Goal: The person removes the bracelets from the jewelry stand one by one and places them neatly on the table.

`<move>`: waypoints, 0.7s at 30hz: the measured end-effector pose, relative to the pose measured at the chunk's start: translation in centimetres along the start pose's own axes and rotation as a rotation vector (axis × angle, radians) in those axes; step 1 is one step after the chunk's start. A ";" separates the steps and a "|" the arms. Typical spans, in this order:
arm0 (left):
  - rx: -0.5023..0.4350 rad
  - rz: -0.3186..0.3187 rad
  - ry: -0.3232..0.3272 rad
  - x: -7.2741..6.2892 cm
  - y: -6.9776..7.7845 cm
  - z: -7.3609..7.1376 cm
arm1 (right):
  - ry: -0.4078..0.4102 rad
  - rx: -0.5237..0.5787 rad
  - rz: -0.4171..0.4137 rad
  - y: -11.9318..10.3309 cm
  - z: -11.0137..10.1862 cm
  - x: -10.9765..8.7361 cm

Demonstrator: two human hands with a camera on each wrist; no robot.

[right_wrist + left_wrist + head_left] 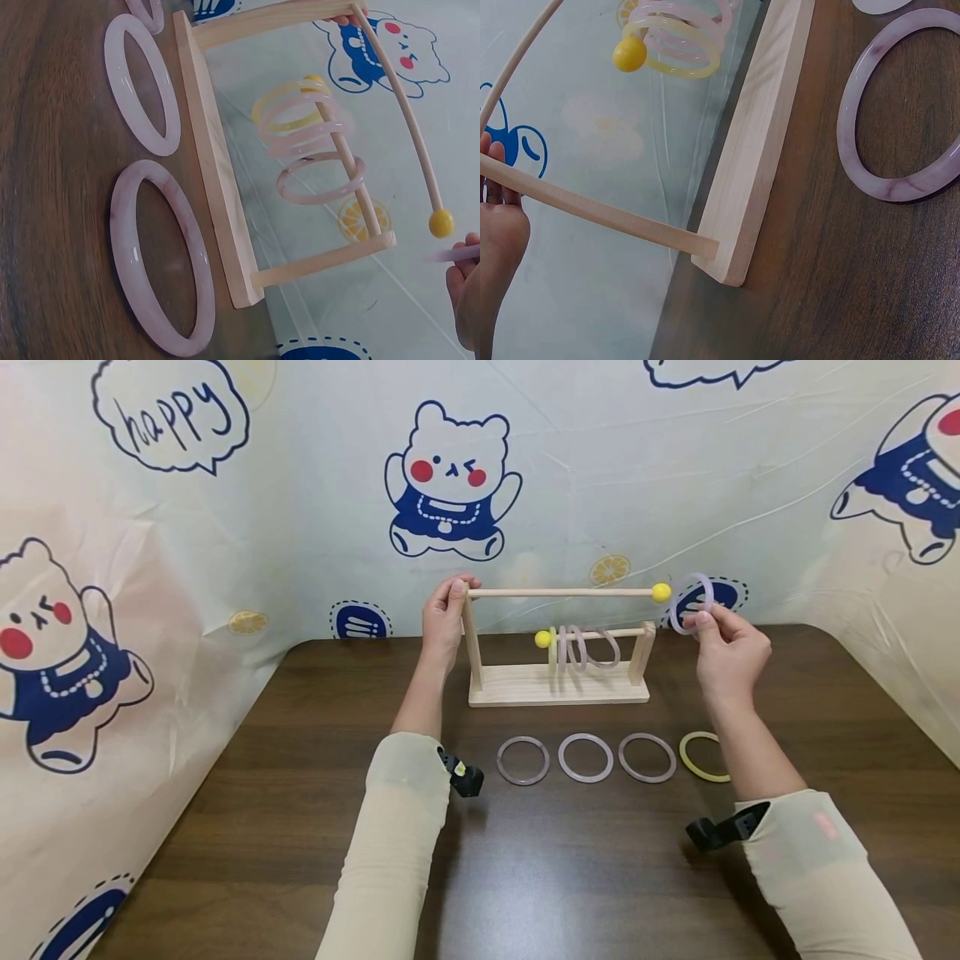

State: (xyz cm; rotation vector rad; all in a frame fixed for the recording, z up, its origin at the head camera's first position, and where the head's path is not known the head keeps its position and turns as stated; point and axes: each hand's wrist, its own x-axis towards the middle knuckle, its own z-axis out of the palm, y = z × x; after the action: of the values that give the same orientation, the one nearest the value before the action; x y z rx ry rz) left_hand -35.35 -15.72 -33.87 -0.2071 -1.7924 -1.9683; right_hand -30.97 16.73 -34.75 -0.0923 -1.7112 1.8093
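My left hand grips the top of the left post of a wooden bangle stand. From that post an upper rod runs right to a yellow ball at its free end. Just right of this ball, my right hand pinches a lilac bangle held upright, apart from the rod in the right wrist view. A lower rod, with its own yellow ball at the left, carries a yellow bangle and several pale purple bangles.
In front of the stand, a row of bangles lies flat on the brown table: pale purple ones such as the marbled bangle, and a yellow bangle at the right, partly behind my right forearm. A printed cloth hangs behind.
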 end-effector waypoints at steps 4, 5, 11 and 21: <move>0.002 0.002 -0.004 0.0 0.0 0.0 | -0.001 0.073 0.012 0.0 -0.3 0.0; 0.002 0.002 -0.003 0.0 0.0 0.0 | -0.001 0.085 0.011 0.0 -0.4 0.0; -0.001 0.005 0.002 0.0 0.0 0.0 | -0.006 0.140 -0.003 0.2 -1.0 0.0; -0.007 0.003 0.008 0.0 -0.1 0.1 | -0.020 -0.064 0.016 0.4 -2.2 0.1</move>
State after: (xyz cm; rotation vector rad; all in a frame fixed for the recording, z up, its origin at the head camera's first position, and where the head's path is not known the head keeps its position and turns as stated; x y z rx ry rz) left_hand -35.43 -15.64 -33.92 -0.2039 -1.7798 -1.9705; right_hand -30.23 18.76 -35.44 -0.1150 -1.7874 1.7731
